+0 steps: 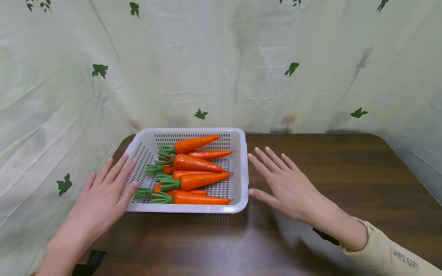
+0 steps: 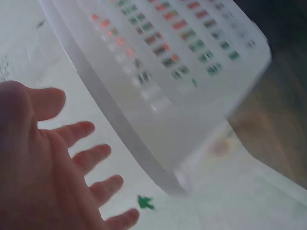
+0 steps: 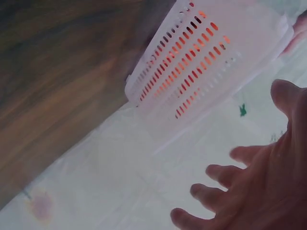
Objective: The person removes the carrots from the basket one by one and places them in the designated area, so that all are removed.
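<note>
A white plastic basket with slotted walls sits on the left part of the table. Several orange carrots lie in it, green stem ends to the left and tips to the right. My left hand is spread at the basket's left side, fingertips overlapping the rim in the head view. In the left wrist view, a gap shows between that hand and the basket wall. Beyond the right rim, my right hand has its fingers extended, palm down. The right wrist view shows this hand apart from the basket, holding nothing.
Dark brown wood forms the table, which extends to the right of the basket. Behind it and along the sides hangs a pale curtain with green leaf-like marks. A beige sleeve covers my right forearm.
</note>
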`<action>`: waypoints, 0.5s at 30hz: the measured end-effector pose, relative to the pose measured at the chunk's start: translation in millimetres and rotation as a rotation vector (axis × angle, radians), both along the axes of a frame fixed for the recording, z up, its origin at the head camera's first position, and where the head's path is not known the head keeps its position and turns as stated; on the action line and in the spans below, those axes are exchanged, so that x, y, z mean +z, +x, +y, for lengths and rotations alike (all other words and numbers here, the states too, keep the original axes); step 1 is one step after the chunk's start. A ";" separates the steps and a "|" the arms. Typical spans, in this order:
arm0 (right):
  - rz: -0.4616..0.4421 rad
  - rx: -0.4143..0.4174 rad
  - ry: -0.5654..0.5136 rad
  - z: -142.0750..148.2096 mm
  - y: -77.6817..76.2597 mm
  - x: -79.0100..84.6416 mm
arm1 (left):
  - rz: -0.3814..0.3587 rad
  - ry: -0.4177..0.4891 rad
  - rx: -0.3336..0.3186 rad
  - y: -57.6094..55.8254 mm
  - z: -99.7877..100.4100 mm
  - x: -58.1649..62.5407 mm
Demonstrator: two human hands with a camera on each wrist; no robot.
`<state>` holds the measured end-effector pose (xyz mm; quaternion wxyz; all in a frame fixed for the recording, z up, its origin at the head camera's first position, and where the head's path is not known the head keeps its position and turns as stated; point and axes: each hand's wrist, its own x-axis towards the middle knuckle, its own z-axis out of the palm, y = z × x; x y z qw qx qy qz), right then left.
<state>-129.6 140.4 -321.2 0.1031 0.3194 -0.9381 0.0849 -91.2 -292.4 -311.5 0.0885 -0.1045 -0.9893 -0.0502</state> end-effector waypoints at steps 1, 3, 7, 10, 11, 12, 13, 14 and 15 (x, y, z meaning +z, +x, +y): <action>0.007 0.014 0.006 -1.4 -1.4 0.5 | -0.005 0.016 0.000 -0.6 -3.7 -0.3; 0.022 0.038 0.019 -3.7 -4.4 1.5 | -0.012 0.049 -0.002 -1.2 -10.4 -0.7; 0.051 0.085 0.038 -8.8 -10.1 4.0 | -0.023 0.111 -0.011 -3.1 -22.8 -3.5; 0.067 0.119 0.044 -14.8 -13.4 5.7 | -0.022 0.161 -0.039 -5.0 -31.6 -6.0; 0.073 0.132 0.044 -17.2 -14.2 6.0 | -0.027 0.188 -0.046 -6.0 -34.3 -6.9; 0.078 0.144 0.044 -19.8 -15.1 6.3 | -0.033 0.218 -0.056 -7.0 -37.3 -8.0; 0.080 0.155 0.043 -22.8 -16.1 6.4 | -0.041 0.249 -0.058 -8.0 -39.9 -8.7; 0.079 0.167 0.039 -25.8 -17.0 6.6 | -0.051 0.283 -0.060 -8.7 -42.2 -9.5; 0.080 0.179 0.033 -28.9 -17.9 6.5 | -0.065 0.317 -0.054 -9.4 -44.6 -10.4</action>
